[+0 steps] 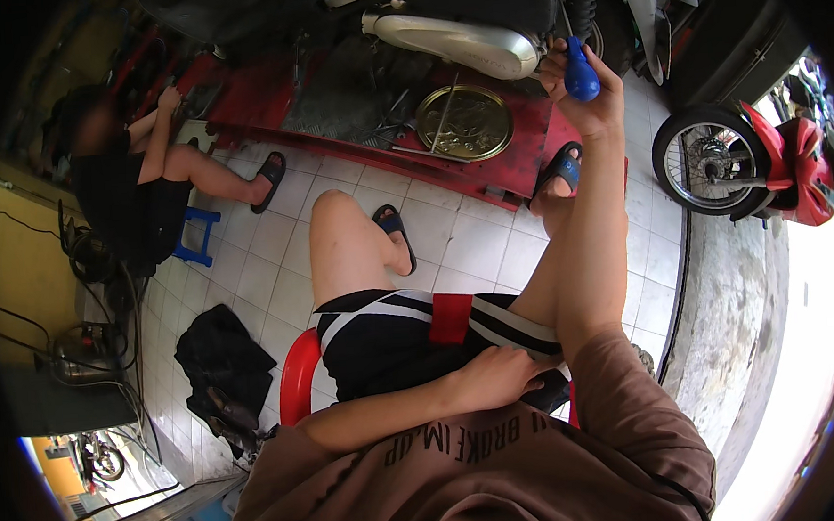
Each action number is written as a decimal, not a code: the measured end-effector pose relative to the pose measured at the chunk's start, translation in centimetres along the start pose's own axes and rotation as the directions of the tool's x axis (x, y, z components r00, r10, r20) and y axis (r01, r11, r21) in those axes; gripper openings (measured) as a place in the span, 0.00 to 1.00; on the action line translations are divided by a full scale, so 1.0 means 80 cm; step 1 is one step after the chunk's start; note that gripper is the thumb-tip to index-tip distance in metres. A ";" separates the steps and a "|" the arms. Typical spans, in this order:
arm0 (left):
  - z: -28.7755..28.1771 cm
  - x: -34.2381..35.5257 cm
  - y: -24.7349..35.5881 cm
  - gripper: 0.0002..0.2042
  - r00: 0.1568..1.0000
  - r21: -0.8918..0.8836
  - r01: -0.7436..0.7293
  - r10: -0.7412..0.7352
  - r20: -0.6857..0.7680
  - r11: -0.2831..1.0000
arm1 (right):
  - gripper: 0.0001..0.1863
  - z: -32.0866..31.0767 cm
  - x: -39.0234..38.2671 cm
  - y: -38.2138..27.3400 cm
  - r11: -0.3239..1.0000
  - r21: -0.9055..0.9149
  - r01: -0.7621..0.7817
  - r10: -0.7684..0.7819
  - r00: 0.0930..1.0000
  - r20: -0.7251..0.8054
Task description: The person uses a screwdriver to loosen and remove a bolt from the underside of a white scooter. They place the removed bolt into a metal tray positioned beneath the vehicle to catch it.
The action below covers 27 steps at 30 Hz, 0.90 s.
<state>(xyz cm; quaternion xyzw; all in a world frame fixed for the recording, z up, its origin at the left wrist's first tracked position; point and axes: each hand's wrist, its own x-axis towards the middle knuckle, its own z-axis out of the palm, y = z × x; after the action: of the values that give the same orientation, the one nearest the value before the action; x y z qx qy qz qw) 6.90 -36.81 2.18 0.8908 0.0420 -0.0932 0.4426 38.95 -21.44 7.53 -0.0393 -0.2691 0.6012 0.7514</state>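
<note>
My right hand point(589, 91) is raised at the far side, fingers closed around the blue bulb-shaped handle of a screwdriver point(581, 74). Its thin shaft points up toward the rear of a motorcycle, beside the silver engine side cover point(453, 46) and near a black coil spring point(584, 5). Where the tip rests is too dark to make out. Low across my lap lies my left hand point(503, 379), curled at the hem of my black-and-white shorts point(384, 342); its fingertips are hidden, so what they hold, if anything, does not show.
A red lift platform point(336, 147) carries the motorcycle and a round gold tray point(466, 145) with a metal rod across it. At left, another person point(117, 196) sits by a blue stool point(199, 236). Black cloth point(223, 370) lies on the tiles; a red motorcycle point(799, 170) stands right.
</note>
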 end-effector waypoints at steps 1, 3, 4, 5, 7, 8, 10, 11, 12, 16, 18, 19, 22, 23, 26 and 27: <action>0.003 0.007 0.000 0.19 1.000 -0.045 -0.024 0.023 -0.013 0.999 | 0.17 0.000 0.000 0.001 1.000 0.003 0.004 -0.004 1.000 -0.009; 0.010 0.015 0.000 0.15 0.998 -0.074 -0.061 0.060 -0.016 0.995 | 0.17 0.000 0.002 0.005 0.999 0.050 0.005 -0.006 1.000 0.015; 0.015 0.017 0.001 0.14 0.997 -0.060 -0.073 0.073 -0.001 0.995 | 0.17 -0.001 0.002 0.010 0.998 0.055 0.005 -0.006 1.000 0.013; 0.009 0.020 0.007 0.12 0.996 -0.044 -0.092 0.093 0.016 0.995 | 0.17 -0.001 0.001 0.008 0.998 0.055 0.010 -0.011 1.000 0.010; -0.016 0.020 0.007 0.11 0.992 0.036 -0.089 0.085 0.091 0.995 | 0.16 -0.001 -0.002 0.001 0.992 -0.109 -0.064 0.057 0.996 -0.070; -0.038 0.019 0.007 0.11 0.988 0.082 -0.095 0.084 0.132 0.992 | 0.16 0.000 -0.005 -0.009 0.977 -0.192 -0.097 0.076 0.991 -0.111; -0.076 0.015 -0.013 0.11 0.971 0.009 -0.205 0.204 -0.126 0.979 | 0.18 -0.001 -0.015 -0.022 0.879 -0.447 -0.165 0.008 0.943 -0.332; -0.094 0.018 -0.020 0.12 0.923 -0.070 -0.235 0.200 -0.330 0.969 | 0.20 0.008 -0.026 -0.023 0.736 -0.631 -0.245 -0.098 0.884 -0.457; -0.126 0.026 -0.019 0.13 0.935 -0.112 -0.103 0.058 -0.349 0.988 | 0.22 0.024 -0.040 -0.024 0.555 -0.753 -0.355 -0.237 0.800 -0.552; -0.197 0.099 -0.127 0.12 0.879 -0.245 -0.008 -0.110 -0.463 0.969 | 0.22 0.033 -0.066 -0.041 -0.032 -0.720 -0.693 -0.262 0.701 -0.663; -0.217 0.158 -0.228 0.12 0.860 -0.196 0.127 -0.207 -0.467 0.972 | 0.20 0.018 -0.072 -0.050 -0.217 -0.623 -0.752 -0.238 0.659 -0.713; -0.226 0.186 -0.262 0.12 0.845 -0.114 0.234 -0.260 -0.468 0.966 | 0.20 0.012 -0.078 -0.054 -0.243 -0.582 -0.776 -0.259 0.631 -0.732; -0.236 0.259 -0.369 0.12 0.723 -0.005 0.489 -0.408 -0.557 0.872 | 0.19 0.001 -0.083 -0.060 -0.245 -0.479 -0.843 -0.285 0.535 -0.796; -0.239 0.278 -0.385 0.13 0.666 0.004 0.580 -0.471 -0.578 0.815 | 0.18 -0.001 -0.084 -0.058 -0.247 -0.490 -0.836 -0.280 0.546 -0.790; -0.236 0.323 -0.448 0.15 0.609 0.116 0.622 -0.385 -0.694 0.775 | 0.14 -0.025 -0.090 -0.060 -0.230 -0.525 -0.819 -0.227 0.570 -0.790; -0.236 0.335 -0.450 0.15 0.607 0.125 0.636 -0.394 -0.690 0.761 | 0.13 -0.028 -0.089 -0.063 -0.258 -0.498 -0.828 -0.219 0.552 -0.805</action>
<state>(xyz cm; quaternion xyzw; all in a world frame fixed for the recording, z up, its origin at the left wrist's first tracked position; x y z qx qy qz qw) 29.88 -0.23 -20.25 0.8812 0.4284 0.0763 0.1850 43.47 -28.82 5.01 -0.8669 -0.2899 0.3178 0.2520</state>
